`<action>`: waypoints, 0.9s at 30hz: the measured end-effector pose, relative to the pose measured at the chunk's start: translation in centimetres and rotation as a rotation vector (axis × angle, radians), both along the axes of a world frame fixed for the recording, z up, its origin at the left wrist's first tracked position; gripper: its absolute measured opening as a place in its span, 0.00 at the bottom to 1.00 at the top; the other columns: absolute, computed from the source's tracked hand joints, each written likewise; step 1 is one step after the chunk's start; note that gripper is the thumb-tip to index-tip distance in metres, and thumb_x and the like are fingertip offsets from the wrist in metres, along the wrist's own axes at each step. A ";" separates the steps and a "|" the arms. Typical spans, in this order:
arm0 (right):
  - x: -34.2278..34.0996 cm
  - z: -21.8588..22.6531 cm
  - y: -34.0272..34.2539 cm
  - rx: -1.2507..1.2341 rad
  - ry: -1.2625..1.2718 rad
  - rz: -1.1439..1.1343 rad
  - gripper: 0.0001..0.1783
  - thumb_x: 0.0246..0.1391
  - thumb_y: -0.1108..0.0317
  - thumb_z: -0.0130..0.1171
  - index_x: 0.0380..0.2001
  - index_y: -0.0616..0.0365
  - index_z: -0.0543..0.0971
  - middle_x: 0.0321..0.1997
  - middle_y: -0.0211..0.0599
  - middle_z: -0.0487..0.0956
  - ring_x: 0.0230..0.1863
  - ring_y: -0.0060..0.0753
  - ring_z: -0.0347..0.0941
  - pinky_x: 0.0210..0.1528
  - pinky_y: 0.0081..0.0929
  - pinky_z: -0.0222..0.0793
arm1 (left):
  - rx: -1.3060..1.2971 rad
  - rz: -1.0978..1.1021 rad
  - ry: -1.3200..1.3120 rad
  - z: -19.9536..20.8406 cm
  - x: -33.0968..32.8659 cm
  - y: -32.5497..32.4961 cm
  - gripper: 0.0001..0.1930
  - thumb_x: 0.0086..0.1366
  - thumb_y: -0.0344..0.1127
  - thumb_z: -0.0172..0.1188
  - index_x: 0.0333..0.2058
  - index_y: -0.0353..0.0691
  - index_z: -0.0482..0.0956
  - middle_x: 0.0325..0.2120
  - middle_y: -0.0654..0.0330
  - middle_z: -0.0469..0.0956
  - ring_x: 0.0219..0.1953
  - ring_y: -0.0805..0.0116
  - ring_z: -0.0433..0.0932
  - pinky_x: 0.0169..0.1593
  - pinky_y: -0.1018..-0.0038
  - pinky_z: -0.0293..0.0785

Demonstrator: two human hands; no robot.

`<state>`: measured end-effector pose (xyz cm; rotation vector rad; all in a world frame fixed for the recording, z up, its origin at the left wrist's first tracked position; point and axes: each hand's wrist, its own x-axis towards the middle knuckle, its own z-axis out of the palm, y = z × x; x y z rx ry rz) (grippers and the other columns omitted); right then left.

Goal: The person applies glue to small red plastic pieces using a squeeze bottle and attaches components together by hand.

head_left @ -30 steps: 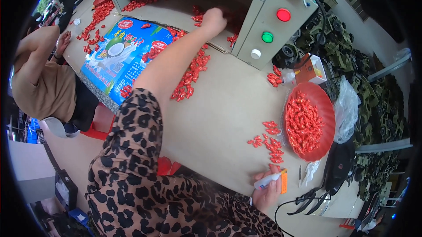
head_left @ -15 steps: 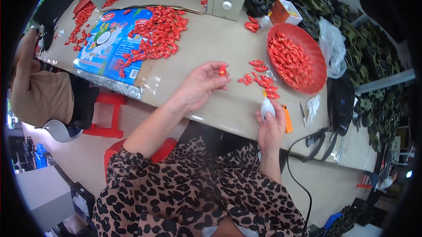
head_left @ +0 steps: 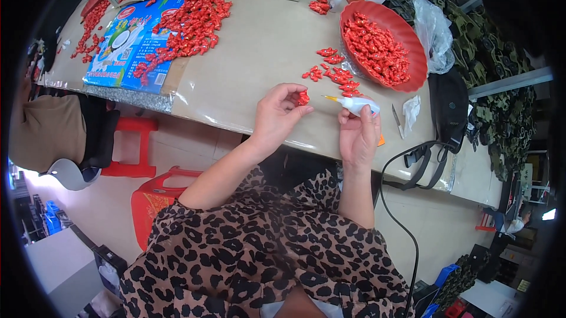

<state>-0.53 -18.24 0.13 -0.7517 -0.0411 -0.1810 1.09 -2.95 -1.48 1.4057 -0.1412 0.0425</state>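
A small shiny red plastic piece (head_left: 303, 98) is pinched between the thumb and fingers of my left hand (head_left: 277, 116), above the table's front part. My right hand (head_left: 359, 135) grips a white squeeze bottle (head_left: 357, 104) with a thin yellow nozzle. The bottle lies nearly level, its tip pointing left at the red piece with a small gap between them. Just beyond the bottle, several like red pieces (head_left: 339, 75) lie loose on the table. A scalloped red bowl (head_left: 416, 34) full of them stands farther right.
At the far left, a heap of red pieces (head_left: 200, 23) covers part of a blue printed cardboard sheet (head_left: 118, 53). Right of my right hand lie a slim knife (head_left: 398, 121), a crumpled tissue (head_left: 411, 114) and a black strapped bag (head_left: 447, 111). A seated person (head_left: 50, 135) is at the left.
My right hand has tipped the bottle from upright to nearly level, its nozzle now toward my left hand. My left hand has turned the red piece toward it. The whole view has shifted.
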 end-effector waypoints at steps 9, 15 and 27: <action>-1.0 -0.8 1.7 -0.505 -0.172 -0.272 0.13 0.49 0.68 0.50 0.36 0.62 0.63 0.36 0.40 0.67 0.30 0.24 0.63 0.30 0.19 0.60 | 0.113 0.033 -0.104 -0.1 -0.3 0.2 0.15 0.47 0.19 0.57 0.35 0.30 0.68 0.30 0.60 0.68 0.30 0.78 0.70 0.35 0.83 0.70; -1.0 -0.9 1.9 -0.561 -0.210 -0.300 0.14 0.48 0.68 0.52 0.35 0.62 0.62 0.36 0.41 0.66 0.31 0.24 0.63 0.31 0.19 0.61 | 0.129 0.035 -0.118 -0.2 -0.2 0.1 0.14 0.46 0.18 0.57 0.34 0.30 0.68 0.30 0.60 0.67 0.30 0.77 0.70 0.35 0.83 0.70; -1.1 -1.2 1.8 -0.671 -0.234 -0.306 0.15 0.47 0.67 0.52 0.35 0.61 0.62 0.36 0.40 0.66 0.32 0.24 0.63 0.34 0.20 0.63 | 0.155 0.033 -0.130 -0.1 -0.3 0.2 0.14 0.46 0.17 0.57 0.34 0.29 0.68 0.31 0.59 0.67 0.30 0.77 0.71 0.35 0.83 0.71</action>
